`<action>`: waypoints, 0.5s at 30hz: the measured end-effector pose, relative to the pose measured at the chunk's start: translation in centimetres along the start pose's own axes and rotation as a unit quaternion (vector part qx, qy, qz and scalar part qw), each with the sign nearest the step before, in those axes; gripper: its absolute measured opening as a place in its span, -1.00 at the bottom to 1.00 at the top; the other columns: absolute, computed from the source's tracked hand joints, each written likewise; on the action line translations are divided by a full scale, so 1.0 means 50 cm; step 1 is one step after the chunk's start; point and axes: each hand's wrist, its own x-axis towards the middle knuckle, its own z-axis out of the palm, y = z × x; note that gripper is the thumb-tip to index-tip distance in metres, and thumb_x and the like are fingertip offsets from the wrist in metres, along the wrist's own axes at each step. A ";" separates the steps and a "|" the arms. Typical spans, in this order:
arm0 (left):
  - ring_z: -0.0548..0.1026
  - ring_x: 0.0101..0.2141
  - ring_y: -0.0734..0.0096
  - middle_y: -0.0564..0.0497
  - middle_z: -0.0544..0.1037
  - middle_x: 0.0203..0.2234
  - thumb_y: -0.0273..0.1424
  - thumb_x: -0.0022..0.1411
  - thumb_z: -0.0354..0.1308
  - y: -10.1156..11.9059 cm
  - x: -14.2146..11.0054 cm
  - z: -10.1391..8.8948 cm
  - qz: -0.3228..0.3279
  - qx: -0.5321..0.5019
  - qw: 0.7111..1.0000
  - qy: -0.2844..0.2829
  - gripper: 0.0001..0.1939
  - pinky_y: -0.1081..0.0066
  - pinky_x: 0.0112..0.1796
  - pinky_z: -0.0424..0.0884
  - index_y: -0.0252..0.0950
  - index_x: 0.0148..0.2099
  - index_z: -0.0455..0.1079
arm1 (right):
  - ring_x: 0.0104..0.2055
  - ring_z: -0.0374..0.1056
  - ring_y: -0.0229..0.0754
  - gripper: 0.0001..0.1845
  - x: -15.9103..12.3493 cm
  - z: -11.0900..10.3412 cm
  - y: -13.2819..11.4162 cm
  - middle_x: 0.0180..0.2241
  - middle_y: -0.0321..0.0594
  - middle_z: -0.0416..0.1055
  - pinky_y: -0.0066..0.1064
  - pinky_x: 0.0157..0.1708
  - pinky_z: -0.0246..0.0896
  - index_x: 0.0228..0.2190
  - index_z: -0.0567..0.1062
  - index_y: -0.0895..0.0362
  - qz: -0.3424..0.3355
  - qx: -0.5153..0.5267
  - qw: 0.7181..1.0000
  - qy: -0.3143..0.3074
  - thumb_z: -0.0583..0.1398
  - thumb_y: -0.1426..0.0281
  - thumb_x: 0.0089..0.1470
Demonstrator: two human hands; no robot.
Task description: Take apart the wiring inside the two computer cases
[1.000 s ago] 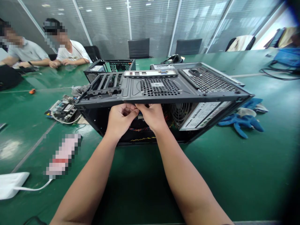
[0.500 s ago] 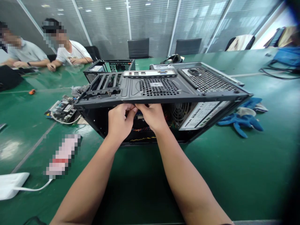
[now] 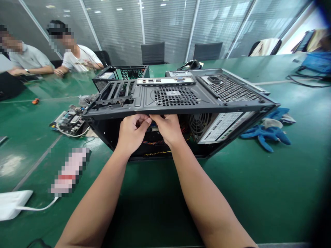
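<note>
A dark-grey metal computer case (image 3: pixel 181 107) sits on a glossy green table (image 3: pixel 258 193) before the wearer, its panel of ports and grilles facing up, its open side toward them. Both bare hands reach under its near rim. The left hand (image 3: pixel 132 135) has thumb and fingers curled narrowly together; the right hand (image 3: pixel 168 129) angles its thumb in beside them, other fingertips hidden. I cannot tell whether either holds anything. Thin multicoloured wires (image 3: pixel 152 142) lie below. The step seems close fingertip work inside, calling for small, steady movements by feel.
</note>
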 end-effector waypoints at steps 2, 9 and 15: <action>0.41 -0.53 0.51 0.05 0.55 -0.51 -0.43 0.21 0.13 0.009 -0.001 0.001 0.028 0.035 0.999 0.012 -0.88 0.47 -0.47 0.30 -0.31 -0.36 0.45 | -0.26 0.39 -0.19 -0.80 0.000 0.004 -0.002 -0.46 -0.31 0.43 -0.29 -0.10 0.32 -0.48 0.44 0.06 -0.007 -0.008 1.000 0.005 0.26 0.23 0.06; 0.44 -0.53 0.48 0.08 0.53 -0.54 -0.45 0.10 0.21 0.015 -0.005 0.008 0.062 0.123 0.989 0.054 -0.94 0.45 -0.43 0.32 -0.29 -0.42 0.42 | -0.27 0.40 -0.18 -0.92 0.000 0.006 -0.006 -0.45 -0.30 0.45 -0.28 -0.10 0.33 -0.44 0.45 0.05 -0.018 -0.033 0.999 0.013 0.22 0.33 0.05; 0.48 -0.52 0.43 0.07 0.58 -0.56 -0.39 0.12 0.24 0.025 -0.007 0.002 0.035 0.129 0.989 0.070 -0.89 0.43 -0.42 0.33 -0.27 -0.44 0.50 | -0.27 0.38 -0.18 -0.86 0.001 0.000 -0.001 -0.46 -0.31 0.43 -0.27 -0.05 0.31 -0.48 0.43 0.05 -0.028 -0.048 0.998 0.004 0.24 0.30 0.07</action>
